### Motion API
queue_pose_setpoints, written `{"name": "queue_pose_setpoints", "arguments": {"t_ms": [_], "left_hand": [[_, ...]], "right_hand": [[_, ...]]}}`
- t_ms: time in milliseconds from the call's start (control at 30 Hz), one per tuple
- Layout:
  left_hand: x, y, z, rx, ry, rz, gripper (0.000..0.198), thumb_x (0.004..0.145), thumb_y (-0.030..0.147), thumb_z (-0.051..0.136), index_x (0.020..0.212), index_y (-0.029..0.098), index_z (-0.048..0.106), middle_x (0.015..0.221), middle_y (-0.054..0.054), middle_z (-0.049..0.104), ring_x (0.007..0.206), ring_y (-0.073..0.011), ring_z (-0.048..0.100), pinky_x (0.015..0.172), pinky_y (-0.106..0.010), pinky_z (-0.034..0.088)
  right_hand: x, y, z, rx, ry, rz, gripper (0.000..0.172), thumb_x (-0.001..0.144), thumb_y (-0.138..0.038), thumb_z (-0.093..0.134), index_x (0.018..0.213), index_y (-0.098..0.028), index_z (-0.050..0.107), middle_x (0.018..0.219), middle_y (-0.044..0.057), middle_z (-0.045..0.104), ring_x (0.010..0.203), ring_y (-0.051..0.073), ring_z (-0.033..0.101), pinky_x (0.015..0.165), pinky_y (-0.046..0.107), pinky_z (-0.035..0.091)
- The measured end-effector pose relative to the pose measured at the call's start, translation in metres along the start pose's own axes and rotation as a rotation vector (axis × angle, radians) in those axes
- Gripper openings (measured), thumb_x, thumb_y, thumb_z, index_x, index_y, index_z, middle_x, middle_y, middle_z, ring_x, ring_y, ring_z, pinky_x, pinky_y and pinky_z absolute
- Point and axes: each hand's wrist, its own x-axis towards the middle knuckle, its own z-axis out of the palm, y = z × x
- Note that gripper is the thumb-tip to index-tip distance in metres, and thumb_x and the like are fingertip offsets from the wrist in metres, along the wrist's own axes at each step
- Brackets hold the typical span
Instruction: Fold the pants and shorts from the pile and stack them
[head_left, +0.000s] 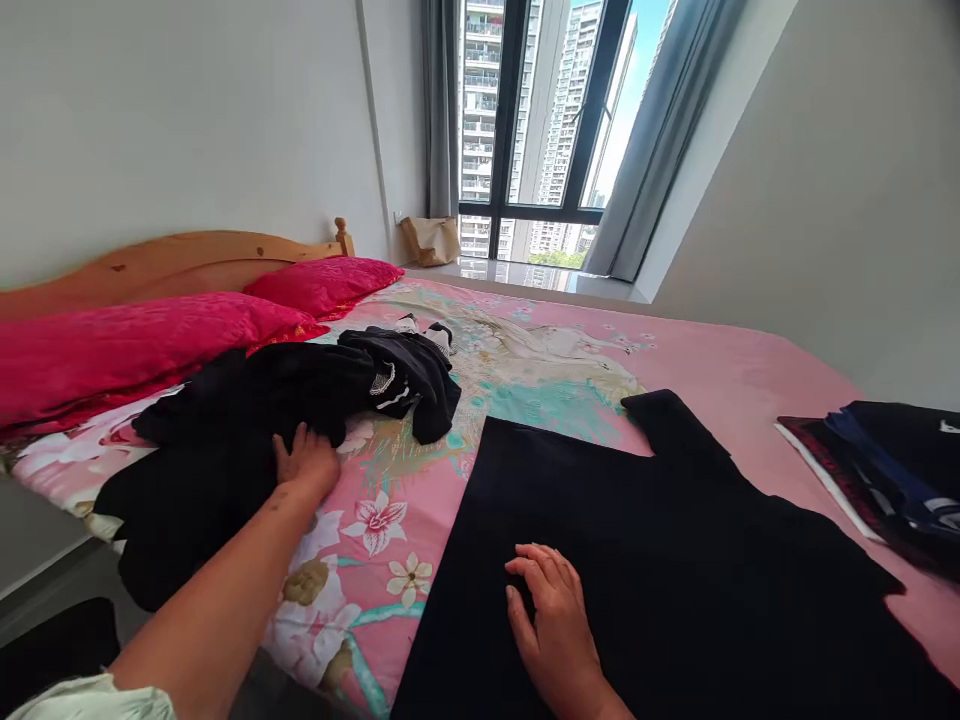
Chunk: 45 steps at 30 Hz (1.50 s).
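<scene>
A black T-shirt (600, 540) lies spread flat on the bed, one sleeve pointing away from me. My right hand (551, 610) is over its lower left part, palm down. Its fingers are loosely bent, with the thumb apart and nothing held. To the left, my left hand (307, 462) rests against the edge of a loose heap of black clothes (255, 400). Its fingers are spread on the cloth, and their tips partly sink into the dark fabric. Crumpled at the heap's far end is a black garment with white striped trim (409, 365).
A flowered pink bedsheet (382, 520) covers the bed. Red pillows (150, 345) lie against the wooden headboard (202, 250). Folded dark clothes (885, 480) are stacked at the right. A brown paper bag (431, 240) stands on the windowsill (525, 280).
</scene>
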Motion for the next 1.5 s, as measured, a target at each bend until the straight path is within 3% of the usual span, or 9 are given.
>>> {"name": "queue_pose_setpoints", "arguments": {"t_ms": [100,267,433,700,833,1000,1100,1200,1500], "left_hand": [[-0.028,0.024,0.003,0.012,-0.058,-0.033,0.047,0.092,0.023,0.031,0.130,-0.001,0.042,0.143,-0.028,0.034,0.136,-0.0371,0.024,0.104,-0.067,0.007],[-0.119,0.076,0.004,-0.052,-0.230,0.154,0.049,0.092,0.044,0.030,0.132,0.022,0.048,0.144,-0.008,0.042,0.135,-0.0260,0.031,0.110,-0.055,0.015],[-0.186,0.108,-0.004,-0.134,-0.246,0.227,0.048,0.087,0.046,0.042,0.127,0.023,0.054,0.139,-0.007,0.049,0.128,-0.0245,0.041,0.113,-0.048,0.010],[-0.141,0.135,-0.016,-0.130,-0.412,0.076,0.067,0.083,0.065,0.025,0.093,0.015,0.068,0.100,-0.016,0.070,0.097,-0.0353,0.063,0.086,-0.049,0.041],[-0.138,0.137,-0.008,-0.113,-0.419,0.095,0.060,0.085,0.060,0.024,0.095,0.017,0.066,0.101,-0.015,0.070,0.098,-0.0347,0.063,0.087,-0.048,0.039],[-0.150,0.135,0.002,-0.084,-0.352,0.105,0.058,0.087,0.055,0.023,0.108,0.017,0.061,0.110,-0.015,0.068,0.103,-0.0340,0.061,0.094,-0.049,0.032],[-0.150,0.135,0.005,-0.093,-0.349,0.105,0.059,0.085,0.057,0.024,0.108,0.017,0.061,0.107,-0.016,0.068,0.103,-0.0355,0.061,0.094,-0.049,0.032],[-0.149,0.136,0.005,-0.127,-0.354,0.085,0.060,0.084,0.058,0.027,0.108,0.016,0.062,0.106,-0.018,0.068,0.104,-0.0379,0.060,0.095,-0.052,0.031],[-0.118,0.136,-0.011,-0.506,-0.535,-0.080,0.043,0.076,0.052,0.047,0.086,0.017,0.068,0.100,-0.015,0.070,0.113,-0.0397,0.054,0.095,-0.049,0.037]], "right_hand": [[0.002,-0.005,-0.006,0.033,-0.008,0.015,0.019,0.082,-0.020,0.049,0.097,-0.025,0.059,0.115,0.006,0.059,0.114,0.025,0.049,0.104,0.051,0.033],[0.003,-0.012,-0.013,0.106,0.020,0.048,0.019,0.080,-0.016,0.050,0.094,-0.023,0.061,0.111,0.006,0.060,0.113,0.024,0.049,0.104,0.047,0.031],[0.003,-0.017,-0.019,0.135,0.046,0.061,0.019,0.079,-0.016,0.051,0.093,-0.023,0.061,0.110,0.005,0.060,0.112,0.022,0.048,0.106,0.044,0.027],[0.009,-0.027,-0.032,0.124,-0.037,0.162,0.021,0.079,-0.023,0.056,0.099,-0.023,0.061,0.111,0.004,0.062,0.112,0.020,0.050,0.110,0.041,0.025],[0.021,-0.020,-0.050,0.094,-0.080,0.202,0.035,0.087,-0.036,0.047,0.119,-0.023,0.055,0.123,0.004,0.059,0.122,0.019,0.047,0.108,0.039,0.030],[-0.002,0.072,-0.132,-0.230,-0.352,0.280,0.050,0.091,-0.044,0.040,0.138,-0.030,0.039,0.150,0.000,0.030,0.141,0.018,0.017,0.114,0.048,-0.001],[-0.031,0.145,-0.192,-0.363,-0.334,0.539,0.055,0.094,-0.039,0.032,0.144,-0.016,0.029,0.152,0.012,0.020,0.141,0.026,0.013,0.110,0.059,-0.002],[-0.046,0.183,-0.222,-0.452,-0.322,0.704,0.057,0.094,-0.037,0.029,0.144,-0.011,0.027,0.151,0.017,0.019,0.140,0.031,0.014,0.104,0.068,0.003],[-0.033,0.116,-0.146,-0.378,-0.311,0.371,0.060,0.092,-0.053,0.025,0.146,-0.027,0.023,0.155,0.004,0.014,0.143,0.022,0.002,0.112,0.053,-0.005]]}}
